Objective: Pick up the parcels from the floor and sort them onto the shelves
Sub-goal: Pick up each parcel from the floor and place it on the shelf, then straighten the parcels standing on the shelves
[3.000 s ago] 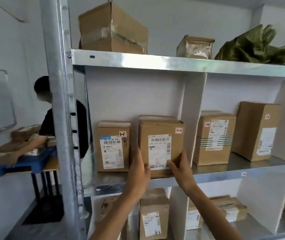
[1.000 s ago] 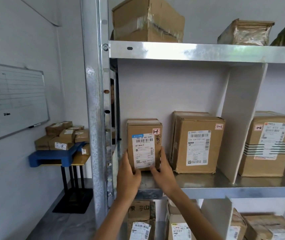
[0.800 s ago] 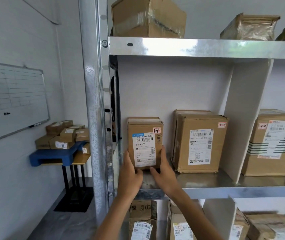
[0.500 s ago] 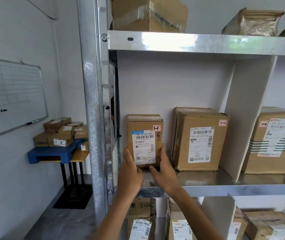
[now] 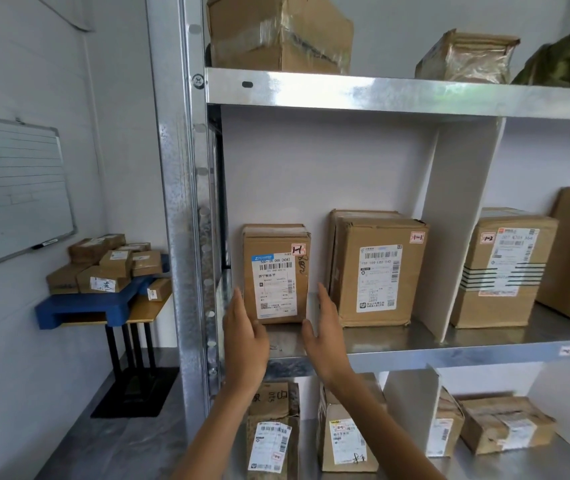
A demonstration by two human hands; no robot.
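Note:
A small upright cardboard parcel [image 5: 276, 271] with a white label stands on the middle metal shelf [image 5: 415, 344], at its left end. My left hand [image 5: 243, 336] is just off the parcel's lower left side, fingers straight. Off its lower right corner is my right hand [image 5: 323, 332], with a visible gap between palm and box. Both hands hold nothing. A bigger labelled parcel [image 5: 377, 268] stands right of the small one, before a white divider [image 5: 449, 230].
More parcels stand right of the divider [image 5: 505, 268], on the top shelf [image 5: 280, 32] and on the lower shelf [image 5: 345, 434]. The steel upright [image 5: 186, 202] rises at my left. A blue pallet [image 5: 103, 303] with several boxes rests on a small table by the whiteboard [image 5: 9, 192].
I shifted from the bigger parcel to the small one at the left end. Both hands held its sides half a second ago; now they have drawn slightly off it.

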